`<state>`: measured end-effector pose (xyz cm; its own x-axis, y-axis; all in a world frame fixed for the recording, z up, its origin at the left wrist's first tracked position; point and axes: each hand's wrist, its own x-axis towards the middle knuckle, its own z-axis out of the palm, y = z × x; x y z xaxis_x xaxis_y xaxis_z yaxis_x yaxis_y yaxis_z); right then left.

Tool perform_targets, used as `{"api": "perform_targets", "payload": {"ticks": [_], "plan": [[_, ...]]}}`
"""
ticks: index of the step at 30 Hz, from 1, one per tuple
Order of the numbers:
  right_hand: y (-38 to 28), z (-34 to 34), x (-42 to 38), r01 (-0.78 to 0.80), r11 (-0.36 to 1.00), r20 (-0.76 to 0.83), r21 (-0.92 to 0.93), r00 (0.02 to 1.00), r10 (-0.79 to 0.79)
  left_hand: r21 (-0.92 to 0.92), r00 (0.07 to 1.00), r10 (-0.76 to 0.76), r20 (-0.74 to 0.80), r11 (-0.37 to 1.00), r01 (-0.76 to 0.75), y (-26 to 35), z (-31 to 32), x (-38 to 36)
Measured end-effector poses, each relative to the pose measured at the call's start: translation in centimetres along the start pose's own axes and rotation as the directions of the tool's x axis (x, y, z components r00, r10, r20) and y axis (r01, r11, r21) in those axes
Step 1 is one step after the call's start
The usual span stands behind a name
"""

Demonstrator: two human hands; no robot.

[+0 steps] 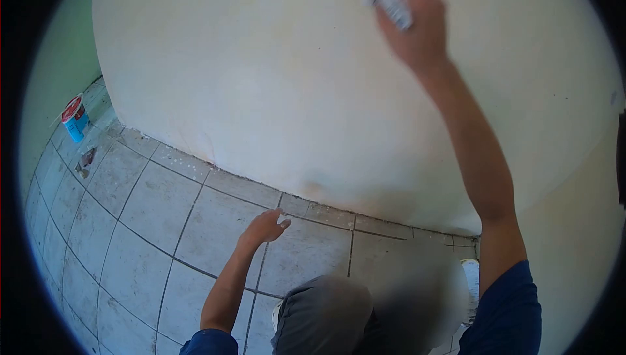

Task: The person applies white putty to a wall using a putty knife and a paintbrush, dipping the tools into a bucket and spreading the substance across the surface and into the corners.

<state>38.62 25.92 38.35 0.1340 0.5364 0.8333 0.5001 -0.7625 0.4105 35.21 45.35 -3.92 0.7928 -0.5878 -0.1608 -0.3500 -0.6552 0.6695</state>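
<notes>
Raised high against the pale wall (274,81), my right hand (420,26) is closed around the handle of a white-smeared hand tool (393,8). The tool's far end points up and left, and motion blurs it, so its kind is not clear. My left hand (266,226) hangs low over the tiled floor (147,205), near the wall's foot. Its fingers are apart and hold nothing, with whitish smears on the fingertips.
A blue bucket (76,127) with red at its top stands by the green wall (62,61) at far left. Nearby lies a small brownish scrap (86,159). A white container (471,283) is partly hidden beside my right arm. My bent knees (326,312) are below.
</notes>
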Motion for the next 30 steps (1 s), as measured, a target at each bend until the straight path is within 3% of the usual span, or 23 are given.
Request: {"api": "perform_targets", "payload": {"ticks": [1,3,5,6,7,8,9,10,11,13,15,16,18,21,22,25,26,27,28,29,30], "plan": [[0.5,-1.0,1.4,0.029,0.999,-0.089,-0.046,0.995,-0.033,-0.01,1.0,0.022,-0.011,1.0,-0.022,0.1,0.3,0.3],[0.6,-0.5,1.1,0.006,0.991,-0.09,-0.134,0.996,-0.019,-0.038,0.997,0.07,-0.038,0.997,-0.071,0.3,1.1,1.0],[-0.8,4.1,-4.4,-0.051,0.938,0.205,-0.343,0.97,0.127,-0.068,0.99,0.119,-0.068,0.99,-0.124,0.9,2.1,1.8],[-2.9,6.7,-8.6,0.082,0.905,0.336,-0.418,0.939,0.07,-0.067,0.992,0.117,-0.05,0.991,-0.12,1.6,2.0,1.7],[-5.5,9.0,-13.2,0.051,0.963,0.537,-0.264,0.838,0.102,-0.064,0.993,0.116,-0.034,0.991,-0.118,2.4,1.7,1.5],[-9.0,10.6,-17.7,-0.15,0.981,0.663,-0.126,0.723,0.195,-0.063,0.993,0.117,-0.021,0.991,-0.118,3.2,1.5,1.3],[-10.9,11.7,-22.6,-0.085,0.991,0.693,0.098,0.721,-0.007,-0.065,0.993,0.119,-0.005,0.991,-0.119,3.7,1.6,1.1],[-12.6,11.3,-24.4,-0.384,0.903,0.878,0.191,0.478,0.017,-0.063,0.993,0.118,0.013,0.991,-0.117,3.8,1.9,0.6],[-13.6,11.5,-26.5,-0.532,0.839,0.923,0.117,0.37,0.106,-0.058,0.993,0.117,0.025,0.992,-0.116,3.8,1.8,0.2],[-12.6,10.0,-24.7,-0.568,0.807,0.923,0.159,0.375,0.082,-0.061,0.995,0.09,0.047,0.994,-0.087,3.3,1.4,-1.3],[-8.7,10.6,-21.8,-0.393,0.891,0.659,0.229,0.736,0.155,-0.074,0.996,0.057,0.065,0.996,-0.052,2.9,1.9,-2.0],[-6.2,9.7,-17.3,-0.357,0.918,0.539,0.173,0.814,0.215,-0.073,0.997,0.04,0.07,0.997,-0.035,2.3,2.2,-2.2],[-1.7,6.1,-7.8,-0.225,0.951,0.234,0.214,0.957,0.173,-0.077,0.997,0.03,0.066,0.997,-0.025,1.9,2.5,-2.0],[-0.3,1.4,1.7,-0.037,0.992,0.0,-0.117,0.999,0.038,-0.091,0.997,0.073,0.014,0.993,-0.072,1.7,3.5,-0.7],[-0.5,1.1,3.1,-0.004,0.99,-0.021,-0.142,1.0,0.001,-0.088,0.994,0.104,-0.017,0.991,-0.105,1.7,3.9,0.1],[-1.6,7.2,-0.6,-0.02,0.949,0.033,-0.316,0.999,0.032,-0.091,0.991,0.129,-0.045,0.987,-0.132,3.6,3.9,0.6],[-3.9,9.4,-3.7,0.034,0.926,0.177,-0.375,0.983,0.036,-0.088,0.991,0.128,-0.046,0.987,-0.132,4.5,3.4,0.6],[-5.3,13.5,-8.2,-0.012,0.968,0.371,-0.252,0.922,0.109,-0.092,0.992,0.119,-0.029,0.988,-0.121,5.1,3.1,0.3],[-8.7,14.4,-12.1,0.113,0.984,0.427,-0.135,0.903,-0.045,-0.098,0.994,0.109,-0.017,0.989,-0.11,5.6,2.7,0.1],[-11.6,15.5,-16.0,0.15,0.988,0.583,-0.043,0.807,-0.097,-0.109,0.995,0.098,-0.005,0.989,-0.098,5.8,2.7,-0.3],[-13.5,16.0,-20.0,0.106,0.987,0.633,0.117,0.758,-0.156,-0.11,0.994,0.105,-0.018,0.988,-0.107,5.5,2.9,-0.8]]}}
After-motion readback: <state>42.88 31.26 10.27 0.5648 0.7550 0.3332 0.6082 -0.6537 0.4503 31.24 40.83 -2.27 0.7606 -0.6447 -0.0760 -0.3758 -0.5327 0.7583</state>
